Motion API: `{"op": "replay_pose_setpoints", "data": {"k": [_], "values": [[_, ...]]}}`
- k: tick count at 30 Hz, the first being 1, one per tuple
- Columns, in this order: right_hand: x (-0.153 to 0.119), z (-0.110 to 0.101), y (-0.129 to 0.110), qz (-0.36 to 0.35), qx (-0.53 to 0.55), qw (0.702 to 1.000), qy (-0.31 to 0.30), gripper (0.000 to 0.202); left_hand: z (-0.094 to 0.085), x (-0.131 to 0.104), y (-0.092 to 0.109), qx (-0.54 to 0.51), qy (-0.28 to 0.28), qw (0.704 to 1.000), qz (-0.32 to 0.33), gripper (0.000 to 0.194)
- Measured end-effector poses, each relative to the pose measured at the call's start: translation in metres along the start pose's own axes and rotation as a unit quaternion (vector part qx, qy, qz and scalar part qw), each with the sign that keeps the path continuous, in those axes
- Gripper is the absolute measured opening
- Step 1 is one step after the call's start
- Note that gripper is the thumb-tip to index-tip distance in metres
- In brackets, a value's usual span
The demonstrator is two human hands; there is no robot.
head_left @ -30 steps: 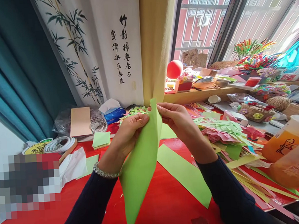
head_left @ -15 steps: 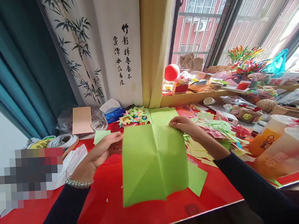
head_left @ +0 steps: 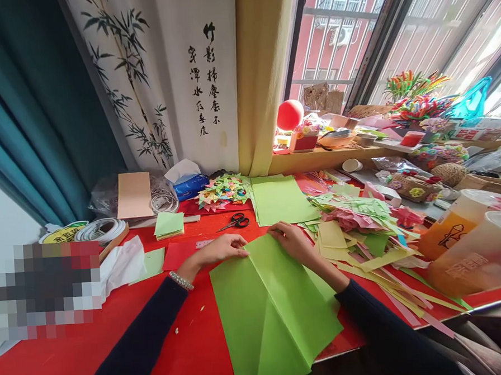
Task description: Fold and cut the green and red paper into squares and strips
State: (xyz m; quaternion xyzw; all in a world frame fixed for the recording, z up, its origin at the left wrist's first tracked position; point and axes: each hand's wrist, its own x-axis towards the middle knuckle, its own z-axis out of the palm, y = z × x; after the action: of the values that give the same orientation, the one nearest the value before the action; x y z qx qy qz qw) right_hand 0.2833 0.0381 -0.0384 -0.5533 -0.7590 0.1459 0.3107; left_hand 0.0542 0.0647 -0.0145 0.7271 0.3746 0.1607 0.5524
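A green sheet (head_left: 295, 286) comes nearest, its lower end reaching past the front edge of the red bench (head_left: 187, 353). The left hand (head_left: 222, 249) has its fingers pinched on the far edge beside a crease; the fingers of the right hand (head_left: 293, 240) close over that edge just to the right. Holding both sides of the crease probably keeps the sheet flat and steady. It is thin, matt paper, with one long fold slanting down it and a fainter one branching off. Another green piece (head_left: 323, 287) shows beneath its right side. Farther on, black-handled scissors (head_left: 236, 220) lie on the bench, apart from both hands, perhaps set there to free the working space. Small light-green squares (head_left: 169, 224) sit stacked to the left; loose slips and strips (head_left: 361, 215) heap untidily to the right. Behind the scissors are a flat pile (head_left: 282, 200) of larger green sheets and a spiky, many-coloured heap (head_left: 225, 190) of folded paper. Farthest, a red ball (head_left: 290, 115), smooth and round, rests by the window.
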Motion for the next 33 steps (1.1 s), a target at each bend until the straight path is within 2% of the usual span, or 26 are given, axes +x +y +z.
{"op": "replay_pose_setpoints", "data": {"k": [4,8,10,12,15,18,26,33], "values": [[-0.005,-0.005,-0.005,-0.034,-0.026,0.997,-0.059,0.018,0.001,-0.003,-0.005,0.021,0.000,0.999,0.025,0.027],[-0.003,0.000,-0.022,-0.095,0.018,0.982,-0.161,0.036,0.006,-0.006,0.000,0.109,-0.022,0.992,0.053,0.028],[0.001,0.006,-0.029,-0.093,0.059,0.969,-0.221,0.040,0.010,-0.008,0.002,0.163,-0.018,0.986,0.045,0.027],[0.006,0.013,-0.032,-0.077,0.079,0.963,-0.247,0.043,0.013,-0.010,0.003,0.214,0.011,0.976,0.034,0.025],[0.008,0.019,-0.031,-0.058,0.096,0.966,-0.234,0.041,0.016,-0.013,0.003,0.281,0.068,0.957,0.037,0.025],[0.006,0.020,-0.030,-0.068,0.113,0.965,-0.228,0.034,0.018,-0.016,0.006,0.326,0.085,0.940,0.054,0.020],[0.001,0.018,-0.036,-0.066,0.113,0.973,-0.190,0.030,0.022,-0.014,0.008,0.306,0.128,0.941,0.072,0.014],[0.004,0.019,-0.034,-0.057,0.130,0.973,-0.182,0.033,0.023,-0.016,0.012,0.333,0.159,0.927,0.068,0.015]]}}
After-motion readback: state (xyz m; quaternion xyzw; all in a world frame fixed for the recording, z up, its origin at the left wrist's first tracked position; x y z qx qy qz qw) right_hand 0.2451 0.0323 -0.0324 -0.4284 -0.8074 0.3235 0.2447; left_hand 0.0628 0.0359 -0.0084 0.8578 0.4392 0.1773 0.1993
